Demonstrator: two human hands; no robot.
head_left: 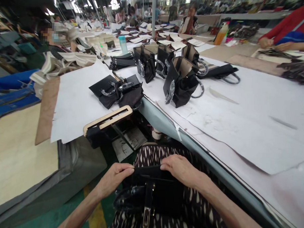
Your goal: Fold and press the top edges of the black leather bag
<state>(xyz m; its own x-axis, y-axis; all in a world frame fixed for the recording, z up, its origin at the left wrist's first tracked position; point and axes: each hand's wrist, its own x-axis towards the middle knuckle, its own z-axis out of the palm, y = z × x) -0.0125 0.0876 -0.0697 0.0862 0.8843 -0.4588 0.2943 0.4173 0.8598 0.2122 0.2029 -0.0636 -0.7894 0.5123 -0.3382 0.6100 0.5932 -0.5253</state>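
Observation:
A black handbag (151, 190) with a glossy handle and a metal-tipped strap lies on my lap. My left hand (113, 179) pinches its top edge at the left end, fingers closed on the rim. Over the same edge's right end, the fingers of my right hand (181, 168) curl and press down. Both hands sit low in the view, just in front of the table edge.
Several upright black handbags (180, 83) and flat black pieces (116, 91) stand on the white paper-covered table (241, 123). A wooden slotted jig (108, 120) sticks out near my knees. Other people work at the far tables; a red-sleeved arm (289, 29) rests at upper right.

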